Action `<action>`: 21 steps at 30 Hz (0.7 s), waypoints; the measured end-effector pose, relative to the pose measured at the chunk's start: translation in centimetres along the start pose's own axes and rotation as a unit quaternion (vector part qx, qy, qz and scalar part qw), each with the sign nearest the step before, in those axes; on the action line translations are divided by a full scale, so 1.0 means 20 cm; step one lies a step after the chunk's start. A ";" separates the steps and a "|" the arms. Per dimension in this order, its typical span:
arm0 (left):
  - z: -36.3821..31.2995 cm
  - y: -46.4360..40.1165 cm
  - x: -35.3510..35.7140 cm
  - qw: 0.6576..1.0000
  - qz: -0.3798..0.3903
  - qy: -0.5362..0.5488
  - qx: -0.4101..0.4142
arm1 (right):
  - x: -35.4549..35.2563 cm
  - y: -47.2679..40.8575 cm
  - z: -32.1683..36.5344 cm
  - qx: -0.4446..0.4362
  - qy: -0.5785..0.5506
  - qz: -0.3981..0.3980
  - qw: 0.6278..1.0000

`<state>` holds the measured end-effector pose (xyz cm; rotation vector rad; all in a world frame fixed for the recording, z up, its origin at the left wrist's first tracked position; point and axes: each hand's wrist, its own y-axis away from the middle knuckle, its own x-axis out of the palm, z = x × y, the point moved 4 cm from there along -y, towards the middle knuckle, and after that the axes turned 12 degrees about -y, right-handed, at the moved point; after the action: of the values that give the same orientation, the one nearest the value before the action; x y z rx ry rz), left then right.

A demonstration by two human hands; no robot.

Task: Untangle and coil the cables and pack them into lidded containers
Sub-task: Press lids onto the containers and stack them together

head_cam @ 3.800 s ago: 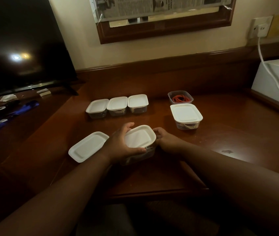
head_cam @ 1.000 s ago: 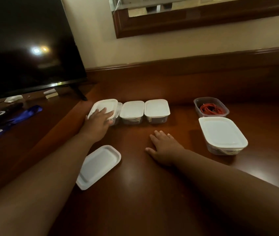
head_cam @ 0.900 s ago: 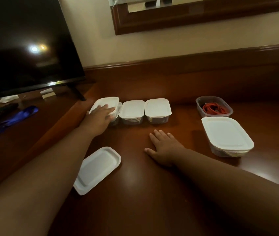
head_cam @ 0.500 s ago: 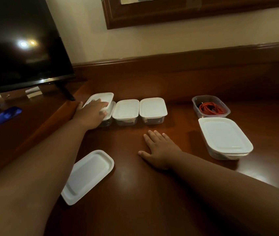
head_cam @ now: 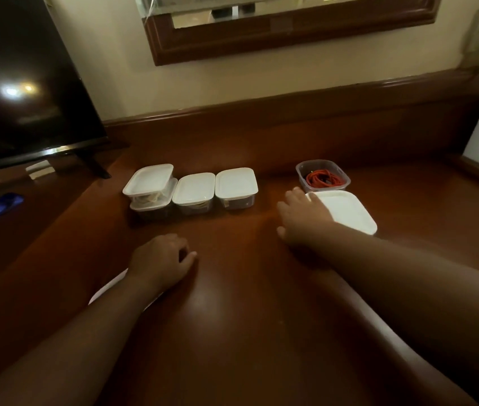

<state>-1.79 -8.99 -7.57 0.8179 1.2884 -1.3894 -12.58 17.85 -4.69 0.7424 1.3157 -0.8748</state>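
most of the packing looks done from here. on the desk a row of lidded containers sits at the back: a stacked pair, then a middle container and a third container touching it. the red cable lies coiled in the open container, not yet lidded. my right hand rests spread on the large lidded container. my left hand hangs loosely curled, grip empty, over the loose lid. i judge that lid goes on the red cable's container.
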 end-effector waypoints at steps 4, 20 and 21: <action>-0.03 0.02 0.00 1.000 0.001 0.011 -0.029 | 0.00 0.04 -0.19 0.080 -0.016 -0.003 0.997; 0.09 0.04 -0.03 0.973 -0.015 0.176 -0.147 | -0.04 -0.13 -0.28 0.076 0.019 0.001 0.997; 0.10 0.06 -0.03 0.972 -0.016 0.184 -0.143 | -0.03 -0.14 -0.28 0.078 0.014 0.007 0.997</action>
<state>-0.07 -10.67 -6.88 0.8826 1.7470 -1.0697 -17.74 21.34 -4.63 0.8877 1.2762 -0.9659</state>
